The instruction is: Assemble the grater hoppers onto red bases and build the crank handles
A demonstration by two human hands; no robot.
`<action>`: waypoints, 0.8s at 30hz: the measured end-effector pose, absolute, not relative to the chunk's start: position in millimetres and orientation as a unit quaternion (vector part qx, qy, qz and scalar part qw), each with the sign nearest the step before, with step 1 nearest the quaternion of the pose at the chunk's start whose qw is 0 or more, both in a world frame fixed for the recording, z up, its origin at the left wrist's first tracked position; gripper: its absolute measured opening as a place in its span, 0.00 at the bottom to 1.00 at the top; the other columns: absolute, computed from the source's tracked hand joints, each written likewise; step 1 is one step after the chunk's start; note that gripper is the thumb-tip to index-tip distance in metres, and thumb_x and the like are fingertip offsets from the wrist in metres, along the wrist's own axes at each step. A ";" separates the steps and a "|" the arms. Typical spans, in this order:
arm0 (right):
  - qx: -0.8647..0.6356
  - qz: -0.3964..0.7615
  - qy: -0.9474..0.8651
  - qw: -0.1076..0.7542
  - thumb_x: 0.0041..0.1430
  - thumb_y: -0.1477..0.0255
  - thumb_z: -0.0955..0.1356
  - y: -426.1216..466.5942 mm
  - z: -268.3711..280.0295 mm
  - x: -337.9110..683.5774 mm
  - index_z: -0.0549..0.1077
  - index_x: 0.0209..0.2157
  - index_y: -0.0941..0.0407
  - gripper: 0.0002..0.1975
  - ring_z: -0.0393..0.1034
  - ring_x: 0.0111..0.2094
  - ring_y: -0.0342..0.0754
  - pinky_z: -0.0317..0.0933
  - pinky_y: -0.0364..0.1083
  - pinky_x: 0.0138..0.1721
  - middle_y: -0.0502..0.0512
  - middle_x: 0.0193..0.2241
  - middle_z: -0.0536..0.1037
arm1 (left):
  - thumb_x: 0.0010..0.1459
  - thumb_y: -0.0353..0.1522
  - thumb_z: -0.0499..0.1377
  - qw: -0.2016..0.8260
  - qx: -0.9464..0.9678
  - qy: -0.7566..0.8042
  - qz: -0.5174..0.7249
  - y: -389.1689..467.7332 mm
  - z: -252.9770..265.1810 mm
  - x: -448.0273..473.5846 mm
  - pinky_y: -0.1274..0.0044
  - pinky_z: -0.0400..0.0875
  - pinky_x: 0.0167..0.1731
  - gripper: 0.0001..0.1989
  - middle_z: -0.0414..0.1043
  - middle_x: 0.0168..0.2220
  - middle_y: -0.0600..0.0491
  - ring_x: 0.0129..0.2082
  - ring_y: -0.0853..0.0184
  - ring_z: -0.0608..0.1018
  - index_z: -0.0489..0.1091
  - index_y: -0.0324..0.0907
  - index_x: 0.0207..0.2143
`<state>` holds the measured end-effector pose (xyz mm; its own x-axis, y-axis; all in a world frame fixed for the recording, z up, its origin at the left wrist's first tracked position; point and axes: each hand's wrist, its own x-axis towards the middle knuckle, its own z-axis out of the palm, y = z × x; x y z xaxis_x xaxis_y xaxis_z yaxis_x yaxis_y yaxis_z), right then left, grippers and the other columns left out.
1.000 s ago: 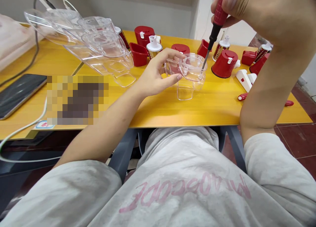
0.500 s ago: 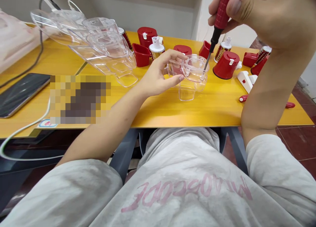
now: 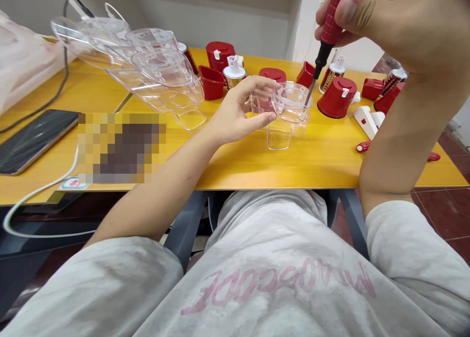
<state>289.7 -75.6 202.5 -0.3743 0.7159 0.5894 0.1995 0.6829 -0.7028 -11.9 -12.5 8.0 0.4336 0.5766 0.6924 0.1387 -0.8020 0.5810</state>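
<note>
A clear plastic housing [image 3: 290, 114] with a round, open top stands on the yellow table in front of me. My left hand [image 3: 233, 113] grips its left side, thumb in front and fingers over the rim. High at the right, my right hand [image 3: 389, 29] is closed around the red handle of a screwdriver [image 3: 323, 53]. The shaft slants down to the left, and its tip is inside the housing's round top, near the right wall. Whatever the tip touches is too small to make out.
Several more clear housings [image 3: 161, 65] lean together at the left back. Red cups [image 3: 337, 97], small red bins [image 3: 211, 82] and white-topped cylinders [image 3: 234, 73] stand along the back. White parts [image 3: 367, 122] lie near my right forearm. A phone [image 3: 36, 139] and a white cable [image 3: 40, 183] are at left.
The whole view has shifted slightly. Both hands keep their holds, and the screwdriver tip stays at the same spot in the clear housing.
</note>
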 end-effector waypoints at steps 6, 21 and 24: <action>-0.267 0.206 -0.801 0.494 0.67 0.78 0.80 -74.9 198.6 303.7 0.88 0.50 0.50 0.13 0.95 0.44 0.44 0.91 0.37 0.45 0.39 0.43 0.93 | 0.64 0.76 0.78 0.238 0.812 0.221 0.485 -16.2 9.5 -10.7 0.48 0.92 0.71 0.51 0.89 0.66 0.38 0.66 0.37 0.91 0.84 0.52 0.71; -0.311 0.150 -0.783 0.517 0.62 0.80 0.78 -61.1 196.6 307.0 0.84 0.49 0.48 0.17 0.97 0.44 0.47 0.92 0.38 0.42 0.33 0.44 0.94 | 0.63 0.67 0.84 0.223 0.796 0.243 0.508 -27.6 7.9 -3.7 0.55 0.97 0.58 0.44 0.88 0.68 0.38 0.64 0.40 0.91 0.86 0.51 0.68; -0.301 0.219 -0.774 0.513 0.62 0.82 0.79 -61.4 198.9 307.2 0.84 0.47 0.46 0.18 0.97 0.44 0.46 0.88 0.33 0.38 0.34 0.44 0.94 | 0.64 0.66 0.83 0.220 0.793 0.247 0.512 -32.0 9.4 -1.7 0.53 0.97 0.59 0.43 0.88 0.67 0.38 0.64 0.38 0.91 0.85 0.50 0.68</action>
<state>307.2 -61.4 198.9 -0.2924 0.6900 0.6621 0.2412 0.7232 -0.6472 -1.7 -32.0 9.4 0.3539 0.6175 0.7024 0.1662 -0.7806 0.6025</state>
